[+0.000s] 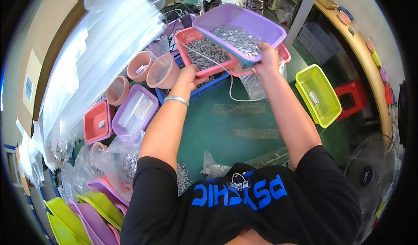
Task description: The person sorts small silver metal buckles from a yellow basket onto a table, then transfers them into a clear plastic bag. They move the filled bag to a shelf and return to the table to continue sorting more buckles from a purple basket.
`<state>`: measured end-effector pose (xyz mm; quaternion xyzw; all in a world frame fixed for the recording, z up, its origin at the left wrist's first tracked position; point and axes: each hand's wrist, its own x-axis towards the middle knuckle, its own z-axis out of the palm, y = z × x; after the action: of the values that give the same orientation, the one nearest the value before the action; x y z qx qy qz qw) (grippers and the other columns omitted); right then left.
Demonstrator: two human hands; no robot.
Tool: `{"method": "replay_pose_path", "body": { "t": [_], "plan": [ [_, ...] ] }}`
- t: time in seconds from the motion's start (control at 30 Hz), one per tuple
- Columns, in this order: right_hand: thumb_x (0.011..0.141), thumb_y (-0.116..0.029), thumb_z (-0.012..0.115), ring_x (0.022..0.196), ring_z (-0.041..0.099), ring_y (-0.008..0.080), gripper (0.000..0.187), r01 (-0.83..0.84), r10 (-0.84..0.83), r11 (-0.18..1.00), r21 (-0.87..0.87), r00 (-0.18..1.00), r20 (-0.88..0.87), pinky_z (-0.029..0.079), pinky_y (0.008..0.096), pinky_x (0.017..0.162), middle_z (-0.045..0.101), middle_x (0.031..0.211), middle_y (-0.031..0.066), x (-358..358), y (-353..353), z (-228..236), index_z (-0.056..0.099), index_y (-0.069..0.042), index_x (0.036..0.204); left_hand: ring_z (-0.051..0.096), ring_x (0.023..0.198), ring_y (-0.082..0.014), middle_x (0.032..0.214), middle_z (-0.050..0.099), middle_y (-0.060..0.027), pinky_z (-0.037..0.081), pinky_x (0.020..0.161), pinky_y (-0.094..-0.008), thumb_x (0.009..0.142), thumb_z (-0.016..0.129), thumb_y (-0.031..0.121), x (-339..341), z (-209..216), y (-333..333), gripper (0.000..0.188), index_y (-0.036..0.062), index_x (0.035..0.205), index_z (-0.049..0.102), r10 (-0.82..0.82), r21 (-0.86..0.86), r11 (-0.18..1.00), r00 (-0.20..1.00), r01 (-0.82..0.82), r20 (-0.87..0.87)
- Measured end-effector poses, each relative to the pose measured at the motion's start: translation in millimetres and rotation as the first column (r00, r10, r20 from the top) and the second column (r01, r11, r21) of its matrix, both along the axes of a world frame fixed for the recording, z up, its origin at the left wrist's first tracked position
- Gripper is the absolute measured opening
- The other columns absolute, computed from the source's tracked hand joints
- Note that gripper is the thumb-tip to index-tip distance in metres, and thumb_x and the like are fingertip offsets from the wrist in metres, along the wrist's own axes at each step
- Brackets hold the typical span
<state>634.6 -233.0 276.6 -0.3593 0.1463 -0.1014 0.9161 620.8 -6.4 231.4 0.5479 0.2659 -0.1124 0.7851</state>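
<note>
Gripping the near rim of a purple tray (261, 23), the right hand (267, 58) has its fingers closed over the tray's edge and holds it tilted above the other containers. The purple tray is loaded with small flat silvery metal pieces (237, 38). Just below it lies a pink tray (188, 35) filled with darker grey metal parts, and this in turn rests on a blue crate (209, 86) at the far side of the green worktop (226, 132).

The left hand (188, 76) is at the near edge of the pink tray, fingers curled; whether it grips the rim or merely presses against it cannot be told from this angle. A silver bracelet (176, 99) circles the left wrist.

A white cord (230, 82) runs from the pink tray down onto the worktop. To the right stands a yellow-green tray (331, 110), well apart from the hands, with a red stool (355, 92) beyond it. To the left are two translucent pink cups (162, 71), a lilac tray (126, 127) and a red tray (93, 136). Clear plastic bags (115, 158) holding metal parts lie near the left elbow, and stacked yellow-green and purple trays (93, 214) sit at lower left.
</note>
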Motion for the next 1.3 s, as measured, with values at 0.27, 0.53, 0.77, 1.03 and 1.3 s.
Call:
{"method": "replay_pose_path", "body": {
  "t": [0.27,0.53,0.77,1.03,1.3],
  "plan": [
    [0.065,0.007,0.047,0.093,0.051,0.0295,0.059,0.315,-0.301,0.938,-0.143,0.947,0.112,0.047,0.0409,0.075,0.043,0.106,0.0165,-31,-74,3,0.026,-0.006,0.118,0.042,0.1,-0.0486,0.115,0.035,-0.0321,0.049,0.076,-0.0511,0.084,0.028,0.011,-9,27,17,0.039,-0.0086,0.117,0.021,-0.07,-0.179,0.98,0.994,0.084,0.087],
    [0.062,0.006,0.052,0.095,0.048,0.0282,0.07,0.24,-0.252,0.938,-0.25,0.968,-0.015,0.044,0.0401,0.077,0.042,0.109,0.0167,-35,-48,-12,0.02,-0.006,0.124,0.042,0.099,-0.0509,0.112,0.039,-0.0323,0.047,0.078,-0.0524,0.081,0.028,0.009,-6,66,16,0.038,-0.0132,0.112,0.025,-0.022,-0.361,0.927,0.975,0.102,0.219],
    [0.064,0.004,0.053,0.096,0.047,0.0278,0.082,0.064,-0.078,0.994,-0.094,0.985,-0.153,0.041,0.038,0.079,0.043,0.111,0.0189,-9,40,-35,0.009,-0.009,0.132,0.045,0.098,-0.0467,0.11,0.041,-0.0301,0.048,0.076,-0.0526,0.081,0.03,0.007,-15,85,7,0.033,-0.0113,0.108,0.03,-0.073,-0.304,0.94,0.961,0.156,0.268],
    [0.075,-0.014,0.058,0.11,0.037,0.0296,0.09,-0.107,0.138,0.976,0.187,0.978,-0.158,0.037,0.0482,0.085,0.026,0.129,0.016,-25,115,-71,-0.01,-0.019,0.133,0.045,0.098,-0.0466,0.108,0.04,-0.0266,0.048,0.076,-0.0519,0.081,0.031,0.007,-16,79,8,0.028,-0.0086,0.105,0.031,-0.028,-0.134,0.989,0.975,0.058,0.22],
    [0.084,-0.055,0.029,0.116,0.031,0.0419,0.061,-0.505,0.523,0.852,0.137,0.827,-0.206,0.021,0.0543,0.096,0.028,0.132,0.0133,-33,98,-52,0.011,-0.022,0.131,0.051,0.084,-0.0433,0.099,0.043,-0.0247,0.053,0.064,-0.0464,0.08,0.037,0.009,-4,79,-2,0.025,-0.0087,0.098,0.035,-0.007,-0.109,0.994,0.991,0.022,0.134]
  ]
}}
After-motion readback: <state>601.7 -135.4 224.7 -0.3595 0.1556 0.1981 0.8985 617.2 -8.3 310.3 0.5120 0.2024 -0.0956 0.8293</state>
